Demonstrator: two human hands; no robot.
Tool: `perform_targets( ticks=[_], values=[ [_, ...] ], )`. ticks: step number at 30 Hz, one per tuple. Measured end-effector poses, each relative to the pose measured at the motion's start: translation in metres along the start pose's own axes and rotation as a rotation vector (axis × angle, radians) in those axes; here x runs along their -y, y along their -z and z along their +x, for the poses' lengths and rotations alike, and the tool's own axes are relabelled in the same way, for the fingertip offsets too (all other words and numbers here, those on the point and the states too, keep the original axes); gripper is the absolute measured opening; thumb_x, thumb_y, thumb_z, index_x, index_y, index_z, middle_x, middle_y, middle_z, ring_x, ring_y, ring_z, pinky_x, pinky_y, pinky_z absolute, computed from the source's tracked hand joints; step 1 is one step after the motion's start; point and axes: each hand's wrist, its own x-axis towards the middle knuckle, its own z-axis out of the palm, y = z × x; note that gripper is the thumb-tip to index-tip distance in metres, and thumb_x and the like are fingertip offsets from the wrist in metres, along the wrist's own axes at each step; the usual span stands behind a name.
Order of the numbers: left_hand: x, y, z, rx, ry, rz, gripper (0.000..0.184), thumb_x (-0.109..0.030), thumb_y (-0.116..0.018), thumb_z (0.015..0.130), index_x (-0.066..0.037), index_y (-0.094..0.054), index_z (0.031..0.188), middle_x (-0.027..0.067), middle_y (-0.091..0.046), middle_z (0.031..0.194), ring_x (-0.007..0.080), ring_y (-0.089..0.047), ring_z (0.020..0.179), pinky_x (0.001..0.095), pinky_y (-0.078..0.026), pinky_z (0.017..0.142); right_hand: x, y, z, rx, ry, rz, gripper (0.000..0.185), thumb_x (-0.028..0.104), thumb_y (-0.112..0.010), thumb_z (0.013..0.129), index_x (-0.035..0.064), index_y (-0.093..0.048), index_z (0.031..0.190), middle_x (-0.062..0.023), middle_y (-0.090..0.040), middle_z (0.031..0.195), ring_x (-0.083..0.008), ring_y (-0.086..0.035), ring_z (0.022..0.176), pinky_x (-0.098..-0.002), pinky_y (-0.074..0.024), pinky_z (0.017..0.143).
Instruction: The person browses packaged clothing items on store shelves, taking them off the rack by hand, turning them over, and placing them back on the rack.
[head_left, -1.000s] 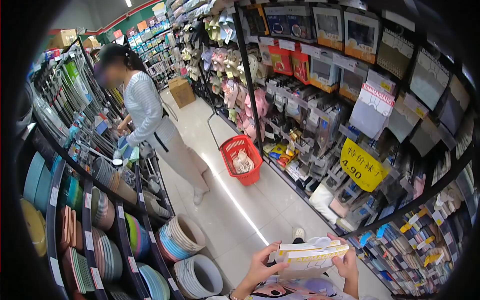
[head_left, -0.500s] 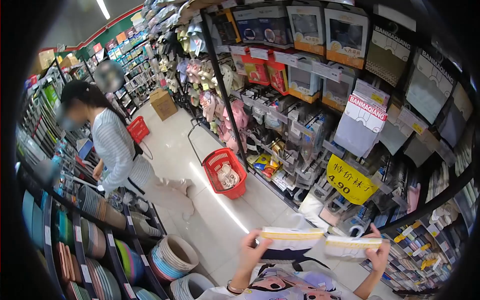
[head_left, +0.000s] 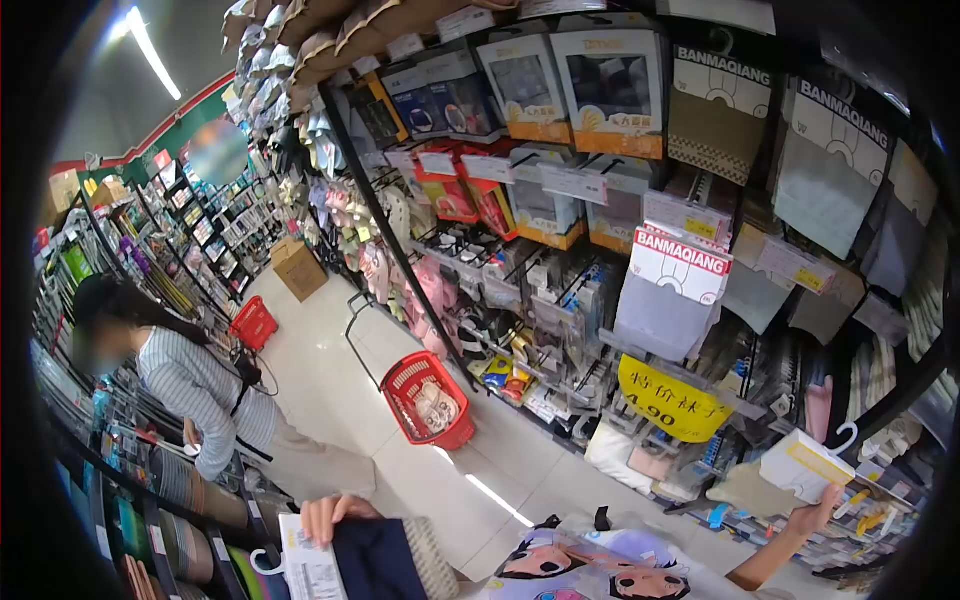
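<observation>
My left hand point(head_left: 340, 512) is closed on a navy garment pack point(head_left: 380, 558), low in the view, left of my body. Its white card header has a white hook, and a beige knit-like edge shows at its right side. Far to the right, my right hand point(head_left: 815, 510) grips a beige garment pack point(head_left: 752, 491) by its white header card, which has a yellow stripe and a white hook. This pack is held out beside the shelf. Nearest above it hangs a yellow price sign point(head_left: 672, 400) reading 4.90.
Hanging BANMAQIANG packs point(head_left: 672, 290) and boxed goods point(head_left: 610, 90) fill the rack ahead. A red basket point(head_left: 428, 400) with light-coloured shoes stands on the aisle floor. A person in a striped top point(head_left: 205, 385) stands at the left shelves. Behind are a carton point(head_left: 298, 268) and another red basket point(head_left: 254, 322).
My hands have moved apart: the left went left and down, turning the navy pack face up, and the right went right with the beige pack. My view has shifted, and the person leans lower.
</observation>
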Motion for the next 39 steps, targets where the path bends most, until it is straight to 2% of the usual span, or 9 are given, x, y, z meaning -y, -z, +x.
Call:
perform_targets(
  ticks=[3, 5, 6, 9, 10, 20, 31, 37, 39],
  values=[
    [0.021, 0.013, 0.014, 0.088, 0.007, -0.039, 0.006, -0.010, -0.050, 0.084, -0.010, -0.050, 0.078, 0.0013, -0.057, 0.067, 0.0124, -0.053, 0.069, 0.0287, -0.034, 0.072, -0.017, -0.006, 0.008, 0.159, -0.005, 0.178, 0.044, 0.028, -0.043, 0.088, 0.0020, -0.037, 0.123, -0.0154, -0.049, 0.117, -0.0263, -0.049, 0.107, -0.0385, -0.0359, 0.093],
    [0.026, 0.007, 0.014, 0.102, 0.020, -0.051, 0.006, -0.010, -0.050, 0.084, -0.010, -0.050, 0.079, 0.0016, -0.057, 0.067, 0.0126, -0.053, 0.069, 0.0286, -0.034, 0.072, -0.020, -0.005, 0.009, 0.142, -0.075, 0.304, 0.049, 0.031, -0.041, 0.085, 0.0004, -0.035, 0.122, -0.0146, -0.047, 0.109, -0.0286, -0.043, 0.099, -0.0423, -0.0235, 0.098],
    [0.028, 0.001, 0.011, 0.099, 0.027, -0.055, 0.006, -0.010, -0.050, 0.084, -0.010, -0.050, 0.079, 0.0017, -0.057, 0.068, 0.0127, -0.054, 0.069, 0.0286, -0.034, 0.072, -0.017, -0.023, 0.009, -0.087, -0.052, 0.221, 0.041, 0.035, -0.040, 0.084, 0.0029, -0.042, 0.109, -0.0115, -0.049, 0.091, -0.0244, -0.041, 0.086, -0.0419, -0.0232, 0.092],
    [0.037, -0.010, 0.002, 0.113, 0.042, -0.075, 0.005, -0.010, -0.050, 0.084, -0.010, -0.050, 0.079, 0.0021, -0.058, 0.068, 0.0129, -0.054, 0.069, 0.0284, -0.035, 0.071, 0.000, -0.054, 0.017, 0.361, 0.121, 0.074, 0.033, 0.039, -0.041, 0.082, 0.0060, -0.044, 0.086, -0.0072, -0.042, 0.073, -0.0196, -0.036, 0.074, -0.0392, -0.0258, 0.082],
    [0.040, -0.011, 0.002, 0.129, 0.050, -0.083, 0.005, -0.010, -0.049, 0.084, -0.009, -0.050, 0.079, 0.0023, -0.058, 0.068, 0.0130, -0.054, 0.069, 0.0283, -0.035, 0.071, -0.001, -0.067, 0.010, 0.162, 0.137, 0.061, 0.034, 0.041, -0.042, 0.081, 0.0092, -0.037, 0.070, -0.0033, -0.032, 0.064, -0.0172, -0.030, 0.067, -0.0349, -0.0246, 0.075],
    [0.046, -0.030, 0.007, 0.267, 0.098, -0.131, 0.006, -0.009, -0.049, 0.085, -0.006, -0.051, 0.080, 0.0057, -0.062, 0.071, 0.0148, -0.058, 0.068, 0.0270, -0.037, 0.066, 0.010, -0.062, 0.015, 0.516, 0.050, 0.126, 0.030, 0.036, -0.048, 0.081, 0.0093, -0.036, 0.074, -0.0035, -0.031, 0.068, -0.0176, -0.030, 0.069, -0.0341, -0.0261, 0.077],
    [-0.023, -0.094, -0.020, 0.293, 0.028, 0.000, 0.012, -0.010, -0.041, 0.088, -0.003, -0.049, 0.083, 0.0107, -0.060, 0.074, 0.0187, -0.058, 0.067, 0.0310, -0.038, 0.072, 0.003, -0.091, -0.001, 0.563, -0.064, 0.322, 0.037, 0.042, -0.049, 0.078, 0.0117, -0.038, 0.060, -0.0005, -0.035, 0.054, -0.0134, -0.034, 0.063, -0.0326, -0.0268, 0.071],
    [-0.078, -0.132, -0.029, 0.458, 0.101, 0.010, 0.008, -0.008, -0.044, 0.086, -0.001, -0.048, 0.088, 0.0139, -0.060, 0.083, 0.0209, -0.057, 0.074, 0.0317, -0.038, 0.074, 0.027, -0.120, -0.043, 0.414, -0.195, 0.425, 0.041, 0.036, -0.065, 0.074, 0.0130, -0.035, 0.058, 0.0015, -0.031, 0.046, -0.0104, -0.033, 0.057, -0.0267, -0.0291, 0.071],
    [-0.088, -0.146, -0.031, 0.518, 0.100, 0.007, 0.008, -0.008, -0.044, 0.086, -0.001, -0.048, 0.088, 0.0134, -0.060, 0.082, 0.0208, -0.057, 0.074, 0.0315, -0.038, 0.074, 0.027, -0.106, -0.046, 0.622, -0.166, 0.538, 0.040, 0.036, -0.064, 0.075, 0.0128, -0.036, 0.058, 0.0012, -0.032, 0.047, -0.0106, -0.034, 0.057, -0.0276, -0.0293, 0.071]
  ],
)
